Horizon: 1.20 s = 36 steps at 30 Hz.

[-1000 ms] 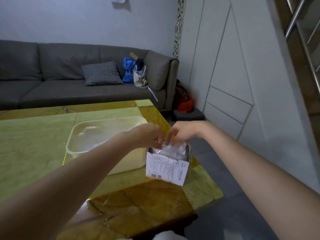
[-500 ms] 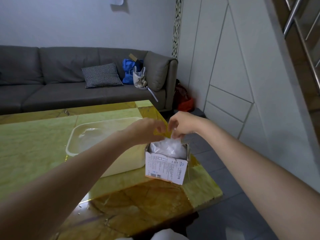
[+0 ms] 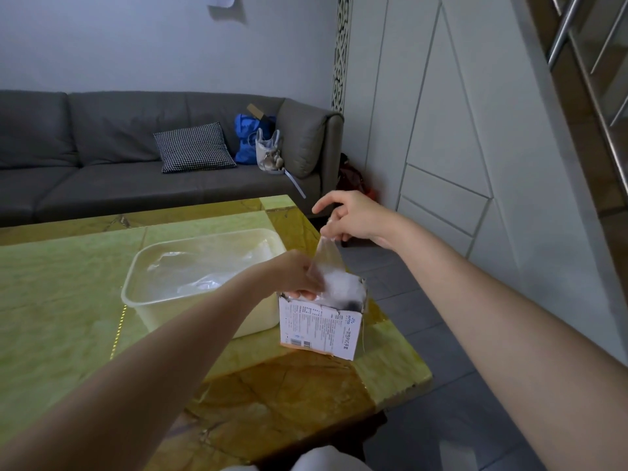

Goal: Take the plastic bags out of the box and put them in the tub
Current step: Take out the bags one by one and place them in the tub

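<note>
Since half a second ago the right hand point(image 3: 353, 217) has risen well above the box point(image 3: 323, 321), drawing one clear plastic bag point(image 3: 328, 260) up out of its open top. That bag hangs stretched between the hand and the box, its lower end still inside among the crumpled white plastic there. Right forearm reaches in from the lower right, wrist raised; thumb and a finger pinch the bag's top corner, while the index finger sticks out straight to the left. Left arm comes in from the lower left, and the left hand point(image 3: 295, 277) rests at the box's near-left rim, fingers curled over the edge and against the plastic, thumb hidden. One box stands on the green-and-gold table point(image 3: 61, 300), touching the right side of the single translucent tub point(image 3: 142, 300), which already holds clear plastic; how many bags cannot be told. Beyond is a grey sofa point(image 3: 102, 158) with one checked cushion point(image 3: 193, 147).
</note>
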Each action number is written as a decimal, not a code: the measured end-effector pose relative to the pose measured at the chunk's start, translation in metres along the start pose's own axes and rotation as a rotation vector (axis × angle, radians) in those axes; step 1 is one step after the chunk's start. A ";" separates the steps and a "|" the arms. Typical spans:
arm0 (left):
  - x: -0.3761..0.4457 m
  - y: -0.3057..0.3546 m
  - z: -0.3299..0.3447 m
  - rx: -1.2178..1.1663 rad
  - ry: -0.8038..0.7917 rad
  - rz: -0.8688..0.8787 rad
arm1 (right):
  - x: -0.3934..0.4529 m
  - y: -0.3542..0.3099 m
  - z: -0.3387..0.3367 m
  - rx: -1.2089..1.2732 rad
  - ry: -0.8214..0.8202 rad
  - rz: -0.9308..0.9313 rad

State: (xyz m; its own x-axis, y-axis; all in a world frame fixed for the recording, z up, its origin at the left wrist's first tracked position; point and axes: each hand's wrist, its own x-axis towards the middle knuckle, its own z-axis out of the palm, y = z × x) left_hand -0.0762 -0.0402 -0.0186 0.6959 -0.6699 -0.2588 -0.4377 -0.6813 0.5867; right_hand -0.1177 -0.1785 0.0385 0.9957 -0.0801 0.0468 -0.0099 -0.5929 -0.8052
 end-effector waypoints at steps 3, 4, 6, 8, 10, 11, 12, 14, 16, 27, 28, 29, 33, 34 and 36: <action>0.002 -0.006 0.000 0.003 -0.022 -0.041 | 0.005 -0.001 -0.002 0.223 0.095 -0.003; 0.004 -0.007 0.001 0.011 -0.031 -0.049 | 0.007 -0.001 -0.002 0.314 0.103 0.021; 0.005 -0.009 0.002 0.007 -0.042 -0.049 | 0.005 0.001 -0.004 0.370 0.023 0.096; 0.007 -0.009 0.002 -0.039 -0.044 -0.055 | -0.001 0.006 -0.008 0.277 -0.145 0.181; 0.007 -0.010 0.002 -0.098 -0.051 -0.085 | -0.007 0.011 -0.010 0.081 -0.267 0.254; 0.007 -0.009 0.001 -0.104 -0.057 -0.097 | -0.008 0.014 -0.009 -0.038 -0.289 0.258; 0.007 -0.009 0.001 -0.096 -0.061 -0.101 | -0.006 0.015 -0.007 -0.121 -0.263 0.230; 0.007 -0.006 0.001 -0.053 -0.065 -0.098 | 0.000 0.013 -0.004 -0.054 -0.079 0.124; 0.007 -0.003 0.001 -0.026 -0.073 -0.105 | 0.008 0.002 -0.006 0.215 0.183 0.023; -0.041 -0.025 -0.066 -0.637 -0.010 0.084 | 0.019 -0.051 -0.013 0.362 0.242 -0.122; -0.044 -0.029 -0.075 -0.674 0.018 0.118 | 0.019 -0.053 -0.009 0.417 0.200 -0.097; -0.045 -0.036 -0.082 -0.711 0.064 0.149 | 0.020 -0.056 -0.004 0.459 0.150 -0.076; -0.048 -0.045 -0.100 -0.755 0.233 0.255 | 0.023 -0.070 0.014 0.594 -0.050 -0.052; -0.049 -0.046 -0.102 -0.734 0.247 0.263 | 0.024 -0.074 0.016 0.582 -0.076 -0.051; -0.052 -0.050 -0.105 -0.749 0.309 0.257 | 0.028 -0.079 0.021 0.450 -0.141 -0.063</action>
State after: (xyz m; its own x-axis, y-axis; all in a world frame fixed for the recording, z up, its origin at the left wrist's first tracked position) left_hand -0.0306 0.0592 0.0460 0.7982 -0.5924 0.1097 -0.1867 -0.0702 0.9799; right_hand -0.0874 -0.1172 0.0915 0.9962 0.0729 0.0480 0.0608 -0.1846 -0.9809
